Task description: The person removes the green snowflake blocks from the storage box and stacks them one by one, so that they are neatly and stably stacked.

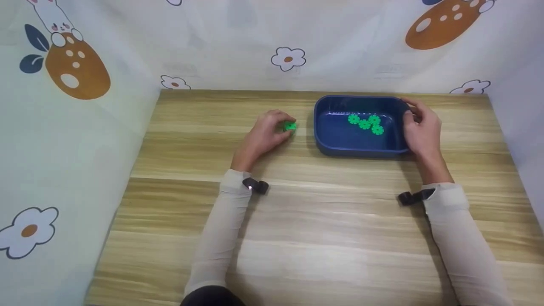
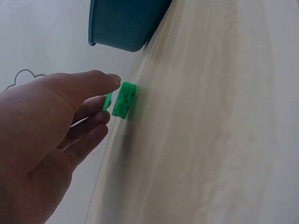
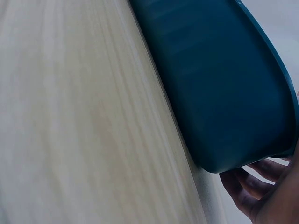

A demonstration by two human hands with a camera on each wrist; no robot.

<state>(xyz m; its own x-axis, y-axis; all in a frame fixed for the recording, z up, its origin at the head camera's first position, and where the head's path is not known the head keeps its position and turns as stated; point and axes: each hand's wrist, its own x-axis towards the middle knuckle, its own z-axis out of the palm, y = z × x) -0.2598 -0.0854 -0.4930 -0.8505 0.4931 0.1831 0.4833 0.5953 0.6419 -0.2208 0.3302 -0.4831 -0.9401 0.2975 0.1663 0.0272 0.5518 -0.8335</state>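
My left hand (image 1: 265, 134) is left of a dark blue tub (image 1: 361, 153). In the left wrist view its thumb and fingertips pinch a thin green notched disc (image 2: 107, 101). Just under that disc, close by the fingertips, a thicker green stack (image 2: 124, 100) sits on the table. From above, the green pieces (image 1: 290, 126) overlap between thumb and fingers. My right hand (image 1: 425, 127) grips the tub's right end, thumb at the rim and fingers around the outside. Several green flower-edged discs (image 1: 364, 124) lie together on the tub's floor.
The wood-grain table (image 1: 314, 221) reaches back to a patterned cloth wall (image 1: 238, 51). More cloth (image 1: 63, 148) hangs along the left, and a pale wall (image 1: 522, 127) stands on the right. Small dark cameras (image 1: 255, 185) are strapped at both wrists.
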